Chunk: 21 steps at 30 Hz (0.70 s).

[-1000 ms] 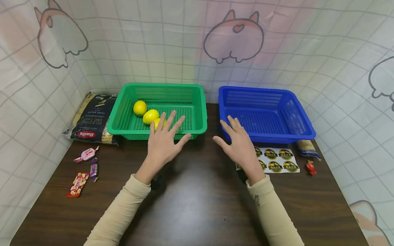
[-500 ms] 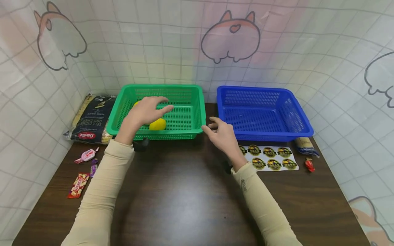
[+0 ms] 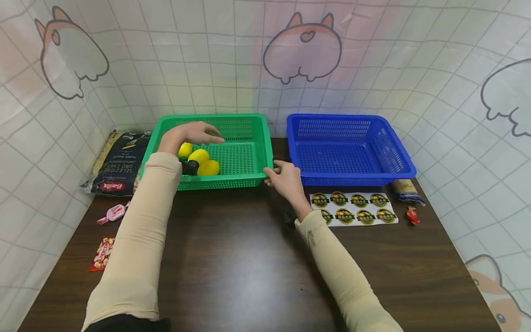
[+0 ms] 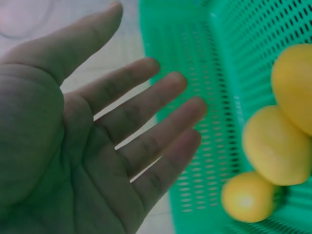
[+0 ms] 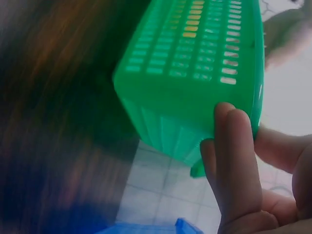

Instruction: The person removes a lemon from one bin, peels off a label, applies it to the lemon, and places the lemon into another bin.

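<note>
From the head cam, the left hand (image 3: 188,133) hovers flat and relaxed over three lemons (image 3: 198,157) in the green basket (image 3: 249,124); the right hand (image 3: 284,177) pinches its near corner.

Left wrist: fingers (image 4: 146,122) spread, holding nothing.

Right wrist: fingers (image 5: 234,161) grip the rim. A tug could probably tip the basket and roll the lemons.

Dark wood bench (image 3: 249,258), tiled cartoon backdrop, blue basket (image 3: 398,157) alongside.
</note>
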Motion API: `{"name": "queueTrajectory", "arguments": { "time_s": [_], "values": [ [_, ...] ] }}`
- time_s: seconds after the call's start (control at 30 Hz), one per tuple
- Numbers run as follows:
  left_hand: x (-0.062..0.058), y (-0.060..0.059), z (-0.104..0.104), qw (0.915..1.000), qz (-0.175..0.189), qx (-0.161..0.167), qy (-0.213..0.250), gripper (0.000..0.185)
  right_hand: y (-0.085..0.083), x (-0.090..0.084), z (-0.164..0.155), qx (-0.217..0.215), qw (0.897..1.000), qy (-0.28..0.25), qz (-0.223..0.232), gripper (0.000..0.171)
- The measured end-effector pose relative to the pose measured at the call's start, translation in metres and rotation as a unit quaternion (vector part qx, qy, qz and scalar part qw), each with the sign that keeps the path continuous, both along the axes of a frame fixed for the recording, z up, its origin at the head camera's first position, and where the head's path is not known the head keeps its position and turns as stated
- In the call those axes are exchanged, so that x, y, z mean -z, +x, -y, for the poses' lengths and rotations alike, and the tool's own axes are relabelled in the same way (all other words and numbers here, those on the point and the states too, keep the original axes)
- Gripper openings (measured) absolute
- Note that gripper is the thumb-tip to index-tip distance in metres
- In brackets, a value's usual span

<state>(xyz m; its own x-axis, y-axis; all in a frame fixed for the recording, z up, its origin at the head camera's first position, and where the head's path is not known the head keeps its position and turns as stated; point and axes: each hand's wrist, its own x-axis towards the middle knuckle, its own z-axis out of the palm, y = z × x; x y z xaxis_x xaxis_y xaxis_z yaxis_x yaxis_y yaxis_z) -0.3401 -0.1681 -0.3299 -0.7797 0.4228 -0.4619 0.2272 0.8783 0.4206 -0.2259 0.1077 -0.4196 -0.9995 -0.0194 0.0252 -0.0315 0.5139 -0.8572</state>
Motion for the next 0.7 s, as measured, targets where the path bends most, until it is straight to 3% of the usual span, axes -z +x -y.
{"name": "queueTrajectory", "arguments": {
  "time_s": [0.13,0.27,0.37,0.57,0.7],
  "values": [
    [0.018,-0.013,0.002,0.9973,0.066,-0.027,0.02,0.067,-0.001,0.0,-0.001,0.005,0.999,-0.042,0.011,0.053],
    [0.037,-0.013,0.009,0.9933,0.1,-0.044,0.037,0.067,-0.001,0.0,0.0,0.003,0.998,-0.055,0.026,0.054],
    [0.046,-0.011,0.011,0.9924,0.11,-0.049,0.024,0.068,0.0,0.001,0.001,0.0,0.998,-0.06,0.035,0.054],
    [0.048,-0.009,0.007,0.9943,0.089,-0.044,-0.039,0.066,0.0,0.0,0.0,-0.003,0.998,-0.061,0.03,0.055],
    [0.045,-0.007,0.002,0.9892,0.129,-0.019,-0.067,0.069,0.0,0.002,0.0,-0.003,0.998,-0.066,0.024,0.055]
  ]
}}
